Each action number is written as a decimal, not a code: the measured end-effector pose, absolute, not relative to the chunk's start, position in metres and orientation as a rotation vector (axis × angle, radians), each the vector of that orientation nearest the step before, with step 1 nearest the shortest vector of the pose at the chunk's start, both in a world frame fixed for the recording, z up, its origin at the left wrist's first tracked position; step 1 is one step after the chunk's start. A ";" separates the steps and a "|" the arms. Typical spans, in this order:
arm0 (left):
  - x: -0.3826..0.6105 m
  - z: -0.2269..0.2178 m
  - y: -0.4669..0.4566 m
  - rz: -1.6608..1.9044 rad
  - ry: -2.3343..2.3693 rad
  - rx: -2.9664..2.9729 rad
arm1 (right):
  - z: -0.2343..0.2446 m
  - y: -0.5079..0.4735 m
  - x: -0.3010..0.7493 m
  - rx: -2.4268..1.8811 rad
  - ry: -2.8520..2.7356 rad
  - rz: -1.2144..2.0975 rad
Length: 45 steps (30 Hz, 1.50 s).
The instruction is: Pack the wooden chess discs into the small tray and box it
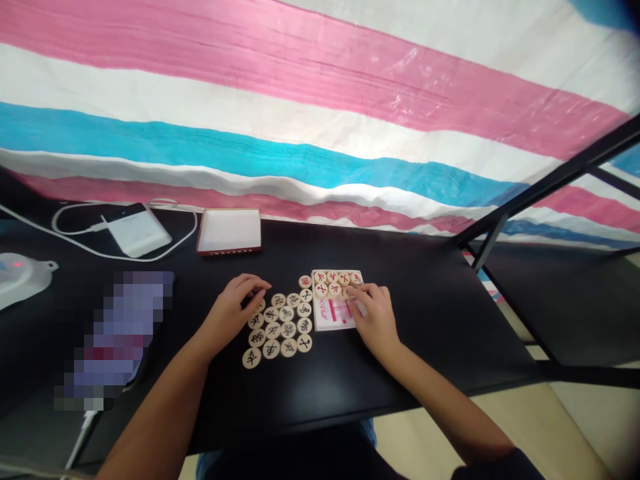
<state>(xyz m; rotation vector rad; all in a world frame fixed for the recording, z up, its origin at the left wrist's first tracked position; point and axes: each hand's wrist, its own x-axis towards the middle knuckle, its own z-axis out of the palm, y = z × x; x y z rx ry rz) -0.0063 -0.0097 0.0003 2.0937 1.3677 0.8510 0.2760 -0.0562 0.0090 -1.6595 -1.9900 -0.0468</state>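
Note:
Several round wooden Chinese chess pieces (288,330) with black characters lie in rough rows on the black desk. To their right, a small white box tray (320,323) with a pink-printed bottom holds pieces with red characters (335,289) in two rows along its far side. My right hand (376,320) reaches over the tray's right side, thumb and fingertips closed on a piece at the end of the nearer row. One red piece (305,282) lies outside, by the tray's left edge. My left hand (234,308) rests loosely curved beside the black pieces, thumb and fingers apart, partly covering one.
An open box lid (230,232) lies at the back of the desk. A white power bank (139,230) with a looped cable (195,230) and a blurred phone (123,330) are on the left. Striped sheeting (300,120) hangs behind; a black metal frame (500,210) stands right.

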 end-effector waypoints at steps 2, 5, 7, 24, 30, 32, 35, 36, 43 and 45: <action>-0.006 0.000 -0.009 0.832 1.372 2.104 | 0.008 -0.056 0.279 -1.669 -1.985 -0.046; -0.006 0.001 -0.009 0.814 1.369 2.117 | 0.006 -0.054 0.278 -1.666 -1.973 -0.022; -0.005 0.001 -0.008 0.810 1.374 2.119 | 0.004 -0.051 0.277 -1.660 -1.981 0.007; -0.005 0.006 -0.012 0.858 1.315 2.223 | 0.020 -0.041 0.249 -1.596 -2.110 0.068; -0.005 0.006 -0.012 0.827 1.299 2.220 | 0.016 -0.045 0.248 -1.662 -2.063 0.001; -0.005 0.006 -0.012 0.815 1.306 2.214 | 0.014 -0.045 0.248 -1.669 -2.064 -0.018; -0.005 0.005 -0.011 0.819 1.320 2.197 | 0.011 -0.045 0.249 -1.662 -2.059 -0.022; -0.005 0.004 -0.011 0.822 1.324 2.192 | 0.010 -0.045 0.249 -1.657 -2.057 -0.022; -0.006 0.003 -0.010 0.847 1.302 2.211 | 0.030 -0.038 0.230 -1.606 -2.052 0.049; -0.007 0.003 -0.010 0.833 1.297 2.225 | 0.034 -0.028 0.215 -1.633 -2.116 0.058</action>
